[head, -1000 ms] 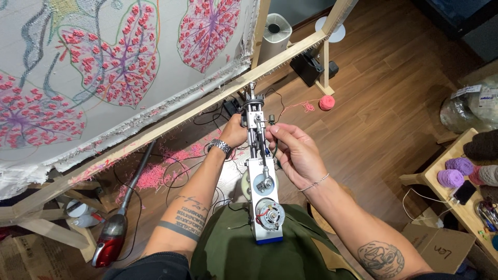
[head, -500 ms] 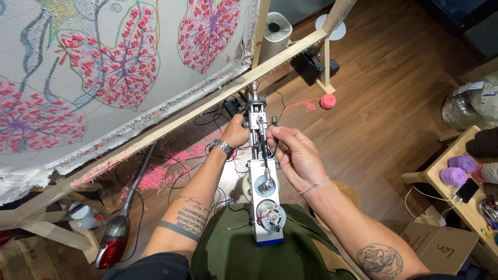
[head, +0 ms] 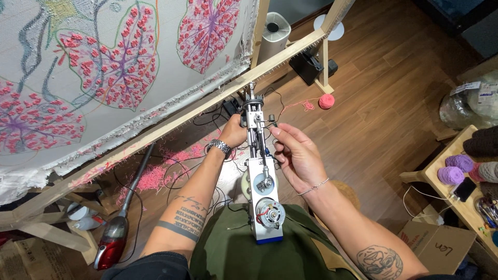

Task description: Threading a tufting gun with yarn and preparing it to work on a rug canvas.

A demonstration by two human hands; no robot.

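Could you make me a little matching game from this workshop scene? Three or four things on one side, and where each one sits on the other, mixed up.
Things:
1. tufting gun
2. pink yarn ball
3. red vacuum cleaner
4. purple yarn balls

Places:
A. on the wooden side table at the right
B. lying on the floor under the frame, lower left
C. held between the left hand and right hand
D. on the floor by the frame's upright post

Pairs: 1-C, 2-D, 3-B, 4-A
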